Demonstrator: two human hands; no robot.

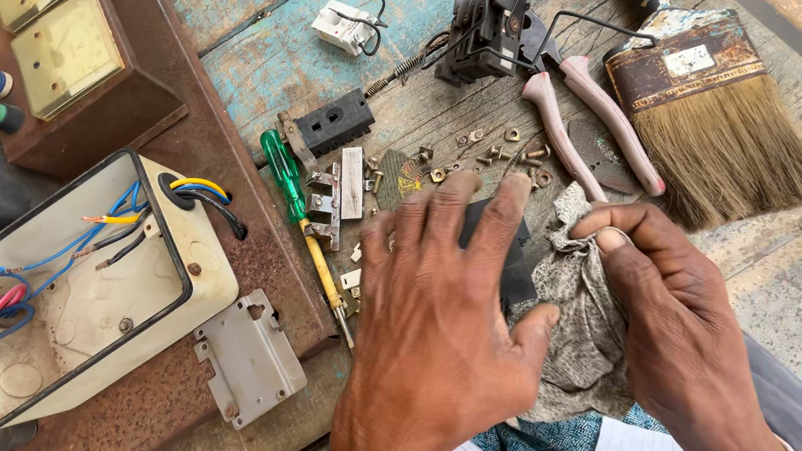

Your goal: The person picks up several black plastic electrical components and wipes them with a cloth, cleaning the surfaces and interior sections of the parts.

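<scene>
My left hand [435,302] lies over a flat black part [512,268], gripping it with fingers spread across its top and thumb below. My right hand [666,301] is closed on a bunched grey patterned cloth [577,316] that touches the black part's right side. Most of the black part is hidden under my left hand. Just beyond my fingertips lie several small screws and nuts [498,149] scattered on the worn wooden bench [301,55].
A green-handled screwdriver [298,207], metal brackets [333,198], pink-handled pliers [586,124], a black switch block [489,29] and a wide paintbrush [704,100] lie ahead. At left sits an open cream box with coloured wires [75,283], with a grey cover plate [250,359] beside it.
</scene>
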